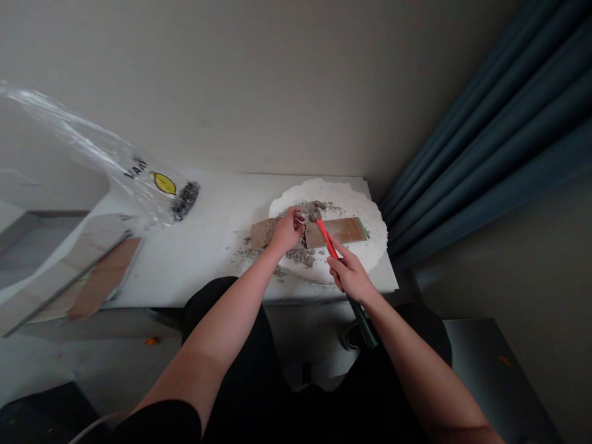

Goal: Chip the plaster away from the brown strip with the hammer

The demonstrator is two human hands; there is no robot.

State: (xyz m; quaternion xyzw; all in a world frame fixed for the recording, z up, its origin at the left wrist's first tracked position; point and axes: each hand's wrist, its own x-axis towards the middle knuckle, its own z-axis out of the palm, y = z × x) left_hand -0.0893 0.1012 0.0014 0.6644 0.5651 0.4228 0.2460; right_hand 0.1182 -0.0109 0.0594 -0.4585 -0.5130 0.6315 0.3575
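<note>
My right hand (pixel 349 271) is wrapped round a hammer (pixel 327 239) with an orange shaft and a dark grip end. The hammer's head hangs above a brown wood-patterned plank (pixel 342 230) with a crack or break near its middle. Beside that break is my left hand (pixel 287 229), low over the plank, its fingers curled together. Whatever those fingers hold, if anything, is too small to make out. Grey crumbled fragments (pixel 300 256) lie along the plank's near side and behind it. Under plank and crumbs spreads a white, ragged-edged sheet or patch (pixel 374 246).
A clear plastic bag (pixel 157 179) with dark bits in its bottom rests on the white table (pixel 203 246) at left. Several flat boards (pixel 104 277) lean over the table's left end. A dark blue curtain (pixel 490 123) hangs at right, and a wall rises behind.
</note>
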